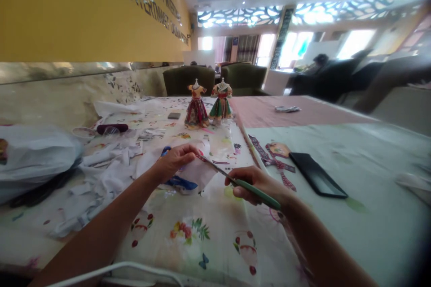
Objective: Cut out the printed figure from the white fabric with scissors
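Note:
My right hand (254, 184) is closed round a slim tool with a green handle (257, 193) and a long, thin metal end. The metal end points up and left towards my left hand (178, 157). Thumb and fingers of my left hand are pinched together at the tool's tip, on a small reddish bit too blurred to name. Below that hand lies a blue looped object (182, 183), like a scissors handle, partly hidden by the hand. White paper (202, 172) lies under the tool.
Two miniature dresses on stands (196, 110) stand farther back. White scraps (111, 175) and a plastic bag (33, 157) lie at left. On the right are patterned fabric strips (269, 154) and a black phone-like slab (316, 175). A white cable (128, 265) crosses the near edge.

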Available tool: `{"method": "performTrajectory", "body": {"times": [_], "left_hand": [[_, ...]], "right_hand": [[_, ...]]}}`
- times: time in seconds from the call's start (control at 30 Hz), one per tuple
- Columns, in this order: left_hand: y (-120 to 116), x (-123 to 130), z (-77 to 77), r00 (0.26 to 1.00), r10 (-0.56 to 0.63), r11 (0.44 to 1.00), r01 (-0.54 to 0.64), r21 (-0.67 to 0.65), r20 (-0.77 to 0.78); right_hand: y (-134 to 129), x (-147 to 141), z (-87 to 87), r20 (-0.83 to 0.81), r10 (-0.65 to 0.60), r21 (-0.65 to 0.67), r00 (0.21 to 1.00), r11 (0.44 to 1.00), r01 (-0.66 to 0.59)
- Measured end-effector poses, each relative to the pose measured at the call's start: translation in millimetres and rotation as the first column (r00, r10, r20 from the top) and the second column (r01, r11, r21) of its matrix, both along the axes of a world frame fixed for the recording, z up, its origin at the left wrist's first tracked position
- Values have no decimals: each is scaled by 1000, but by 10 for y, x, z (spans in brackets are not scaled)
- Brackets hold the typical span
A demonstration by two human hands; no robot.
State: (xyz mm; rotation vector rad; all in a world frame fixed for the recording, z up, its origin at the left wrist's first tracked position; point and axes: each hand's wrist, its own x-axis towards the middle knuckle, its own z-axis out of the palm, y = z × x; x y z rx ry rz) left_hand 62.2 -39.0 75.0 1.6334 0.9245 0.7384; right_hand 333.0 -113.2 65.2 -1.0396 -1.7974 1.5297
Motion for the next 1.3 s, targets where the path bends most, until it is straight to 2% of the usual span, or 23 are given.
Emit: {"method": "performTrajectory", "body": {"times": [0.1,0.27,0.37,0.47,0.53,0.6,0.7,0.77,0.9,0.97,1.07,1.17,1.23,1.3], "left_hand": [[-15,-15,-28,1000,-17,997,18,-71,13],[-103,24,-106,976,65,963,-7,-269,208],[-155,43,-114,958,82,957,2,-291,275],[-157,29,-88,967,116,972,-63,-228,226],[-128,-9,-59,979,154,981,-135,-136,132],[-89,-69,-20,989,138,990,-136,-30,51],[-40,-176,54,998,14,999,-12,35,-67],[-24,-238,91,973,-90,993,104,54,-215],[-19,-302,70,807,-287,912,395,111,-516],[-22,-309,37,747,-325,886,455,90,-581],[-27,-309,48,717,-326,881,467,77,-616],[-36,-304,152,784,-216,884,410,225,-582],[-47,-295,222,863,-108,867,325,379,-494],[-58,-282,246,924,-62,862,240,446,-378]], "right_hand": [[-3,-32,-44,10,4,-28,1000,1000,-4],[-26,-117,-80,-62,-39,-61,997,998,35],[-46,-164,-72,-100,-26,-65,995,998,20],[-51,-179,-73,-97,-15,-62,995,998,9],[-40,-165,-83,-67,-7,-55,998,998,3],[-22,-135,-91,-18,9,-43,1000,999,-10],[-6,-72,-74,63,9,24,998,1000,-10],[-17,-24,-33,118,-2,93,993,996,-10],[-100,73,86,193,16,157,981,986,-46],[-149,108,133,217,26,147,976,987,-59],[-192,137,165,271,67,107,960,989,-99],[-188,155,154,309,94,72,947,990,-121],[-165,174,129,313,78,67,946,992,-104],[-132,198,101,303,58,54,951,995,-78]]}}
